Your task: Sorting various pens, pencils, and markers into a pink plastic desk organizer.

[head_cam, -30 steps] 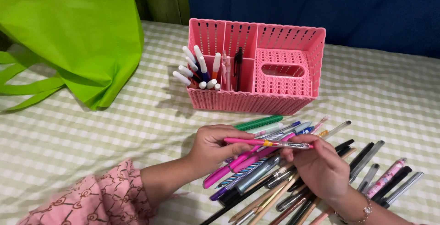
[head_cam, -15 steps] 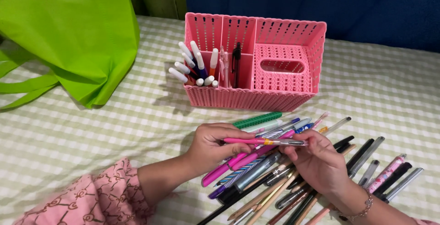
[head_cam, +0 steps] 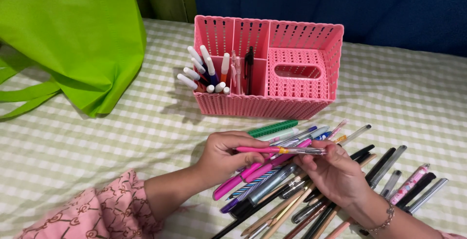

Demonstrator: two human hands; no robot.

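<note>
My left hand (head_cam: 224, 154) and my right hand (head_cam: 335, 173) hold one pink pen (head_cam: 262, 149) level between them, the left at its pink end, the right at its clear tip end. Under the hands lies a heap of pens and pencils (head_cam: 282, 190) on the checked cloth. A green pen (head_cam: 273, 128) lies at the heap's far edge. Beyond it stands a pink slotted organiser basket (head_cam: 265, 105) with white-capped markers (head_cam: 204, 73) in its left compartment and a black pen (head_cam: 249, 68) in the middle one.
A bright green fabric bag (head_cam: 73, 34) lies at the back left, its handles trailing on the green-and-white checked cloth (head_cam: 97, 137). More pens, black, grey and one pink patterned (head_cam: 409, 185), spread to the right. A dark blue wall (head_cam: 340, 5) rises behind.
Both hands keep the pink pen between them with barely any shift. The view has drifted slightly, so the basket and bag sit a little further left.
</note>
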